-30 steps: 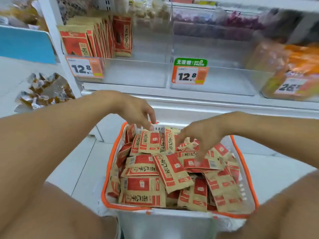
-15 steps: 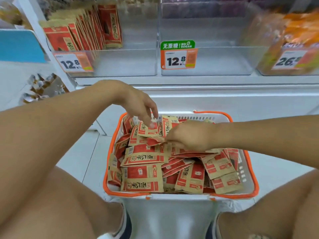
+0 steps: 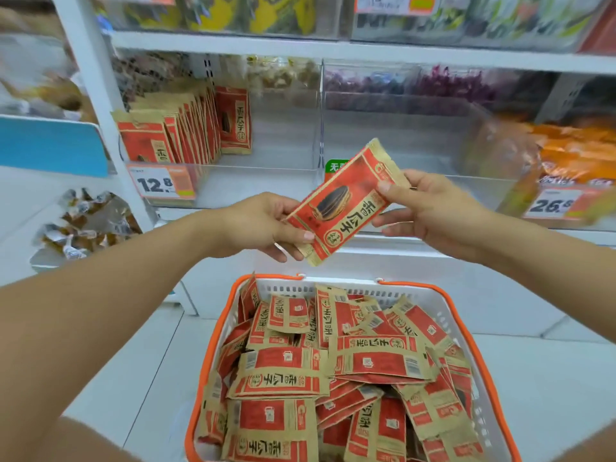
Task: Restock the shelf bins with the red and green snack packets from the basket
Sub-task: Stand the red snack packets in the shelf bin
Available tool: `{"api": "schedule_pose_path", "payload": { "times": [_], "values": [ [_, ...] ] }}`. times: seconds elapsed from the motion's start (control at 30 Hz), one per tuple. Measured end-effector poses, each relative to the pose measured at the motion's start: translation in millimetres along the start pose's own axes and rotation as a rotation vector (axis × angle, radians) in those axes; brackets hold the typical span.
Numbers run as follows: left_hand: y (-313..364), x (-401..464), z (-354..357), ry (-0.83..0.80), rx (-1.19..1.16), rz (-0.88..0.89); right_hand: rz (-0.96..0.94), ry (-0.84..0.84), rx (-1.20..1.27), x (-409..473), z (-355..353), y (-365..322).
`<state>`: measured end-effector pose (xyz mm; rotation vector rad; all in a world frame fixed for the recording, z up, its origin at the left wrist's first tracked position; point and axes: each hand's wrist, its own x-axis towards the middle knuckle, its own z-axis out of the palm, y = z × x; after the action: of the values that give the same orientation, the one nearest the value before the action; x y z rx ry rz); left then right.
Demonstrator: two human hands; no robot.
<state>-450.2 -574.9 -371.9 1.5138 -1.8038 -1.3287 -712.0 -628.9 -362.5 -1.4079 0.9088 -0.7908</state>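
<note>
Holding one red-and-tan paper snack packet [image 3: 346, 203] mid-frame, we pinch it between left hand [image 3: 266, 225] and right hand [image 3: 430, 208]. Left-centre, the clear plastic shelf bin [image 3: 266, 171] is part-filled; below, the orange-rimmed white basket [image 3: 443, 315] looks nearly full, so most restocking remains.

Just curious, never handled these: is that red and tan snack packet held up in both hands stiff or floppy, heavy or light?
The red and tan snack packet stays flat between the left hand and right hand, so probably fairly stiff. Fingertip pinches carry it, so likely light.
</note>
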Motion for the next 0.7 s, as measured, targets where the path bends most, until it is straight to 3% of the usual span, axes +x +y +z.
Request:
{"api": "schedule_pose_path", "payload": {
  "times": [0.1, 0.27, 0.4, 0.53, 0.7],
  "values": [
    [-6.3, -4.2, -8.1, 0.141, -0.060, 0.040, -0.131, 0.059, -0.009, 6.5, 16.7, -3.8],
    [-16.8, -7.2, -36.4, 0.693, -0.252, 0.074, -0.559, 0.278, -0.174, 37.5, 57.3, -33.6],
    [-37.4, -15.0, -58.3, 0.883, -0.256, 0.039, -0.726, 0.260, -0.451, 103.0, 86.3, -52.2],
    [-48.7, -21.5, -72.0, 0.929, -0.194, 0.049, -0.614, 0.274, -0.648, 195.8, 113.2, -51.4],
    [-59.7, -22.7, -84.8, 0.908, -0.184, 0.069, -0.355, 0.311, -0.682, 303.5, 145.2, -51.3]
  ]
}}
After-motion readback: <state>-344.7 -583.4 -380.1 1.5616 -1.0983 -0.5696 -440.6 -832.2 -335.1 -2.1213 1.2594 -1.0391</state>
